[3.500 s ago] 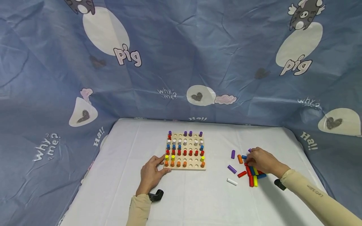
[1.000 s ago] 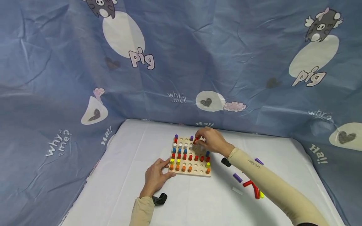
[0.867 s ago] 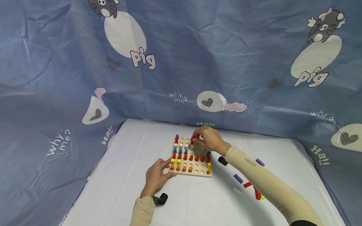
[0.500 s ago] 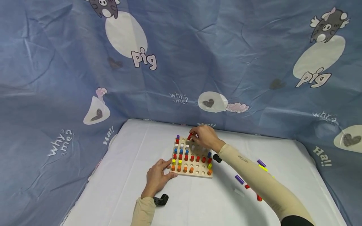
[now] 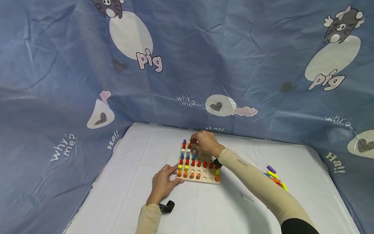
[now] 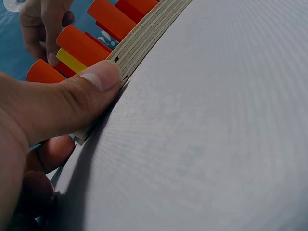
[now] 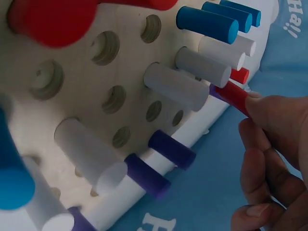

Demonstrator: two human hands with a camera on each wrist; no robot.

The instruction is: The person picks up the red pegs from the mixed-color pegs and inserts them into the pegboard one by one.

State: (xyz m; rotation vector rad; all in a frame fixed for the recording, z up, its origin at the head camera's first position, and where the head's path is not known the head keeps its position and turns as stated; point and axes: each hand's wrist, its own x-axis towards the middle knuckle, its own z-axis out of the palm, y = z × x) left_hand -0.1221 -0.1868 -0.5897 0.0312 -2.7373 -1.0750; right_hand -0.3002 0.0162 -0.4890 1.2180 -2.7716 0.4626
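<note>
A square wooden peg board (image 5: 208,179) lies on the white table, partly filled with rows of orange, yellow, red, blue, white and purple pegs. My left hand (image 5: 172,175) rests on the table at the board's near-left corner. In the left wrist view its thumb (image 6: 67,103) presses against the board's layered edge (image 6: 144,38). My right hand (image 5: 194,143) hovers over the far row and pinches a red peg (image 5: 191,144). The right wrist view shows that red peg (image 7: 232,96) held in the fingertips (image 7: 274,115) just past the board's far edge, beside white pegs (image 7: 173,86) and purple pegs (image 7: 171,149).
Loose pegs lie on the table to the right: purple (image 5: 271,169), yellow (image 5: 272,174), orange (image 5: 276,180), and a white one (image 5: 246,197) nearer the front. Blue printed cloth (image 5: 187,65) hangs behind and to both sides. A black wrist mount (image 5: 166,206) sits by my left forearm.
My right hand left the loose pegs with a red peg, reached the board's far row, and has slid leftward along it. My left hand has stayed at the corner.
</note>
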